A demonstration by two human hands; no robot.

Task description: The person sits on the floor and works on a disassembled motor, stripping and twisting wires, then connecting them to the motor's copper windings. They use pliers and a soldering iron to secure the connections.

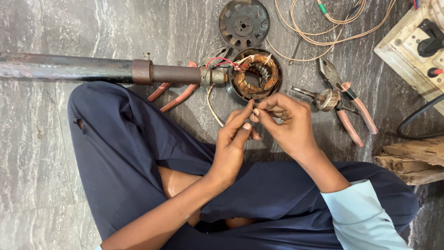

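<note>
On a grey stone floor (115, 28), a person sits cross-legged beside a long rusty pipe (69, 68). At its end lies a round motor (254, 76) with copper windings and loose wires. Just below it, the left hand (233, 143) and right hand (286, 122) both pinch 1 thin wire (254, 105) between fingertips. Pliers (349, 104) lie right.

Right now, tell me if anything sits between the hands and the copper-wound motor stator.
Nothing visible does. The left hand and right hand pinch a thin wire just below the stator; the pliers lie off to the right.
</note>
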